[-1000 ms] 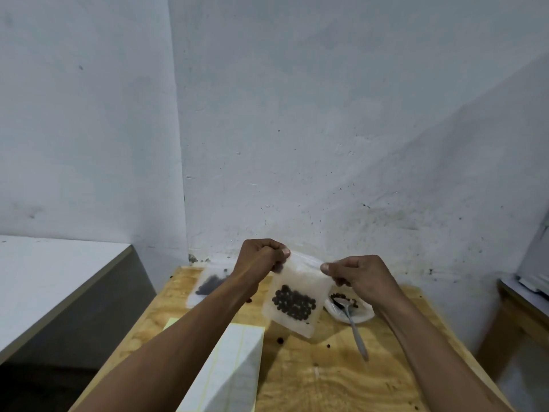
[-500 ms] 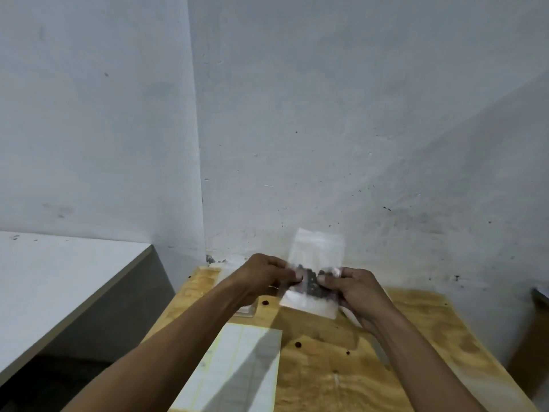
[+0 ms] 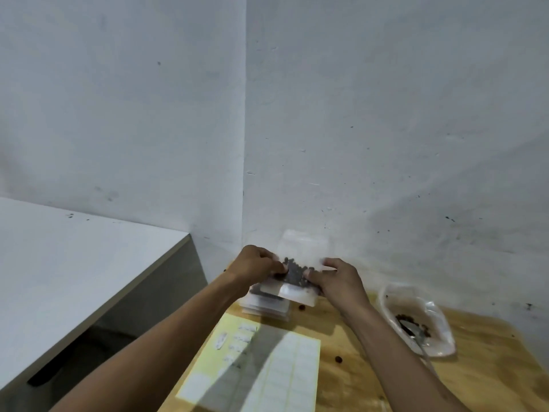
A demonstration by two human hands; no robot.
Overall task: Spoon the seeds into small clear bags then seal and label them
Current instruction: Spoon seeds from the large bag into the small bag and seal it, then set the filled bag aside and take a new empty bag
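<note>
Since half a second ago, the small clear bag (image 3: 300, 264) has stayed pinched above the wooden table (image 3: 356, 337) by the left hand (image 3: 258, 265) and right hand (image 3: 338, 278). Dark seeds (image 3: 295, 270) are held inside it. At four o'clock, a bowl (image 3: 439, 340) with a few seeds and a spoon (image 3: 414, 333) is seen.

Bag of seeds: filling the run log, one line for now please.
step: sealing | bag: pinched by left hand and right hand | labels: unused
</note>
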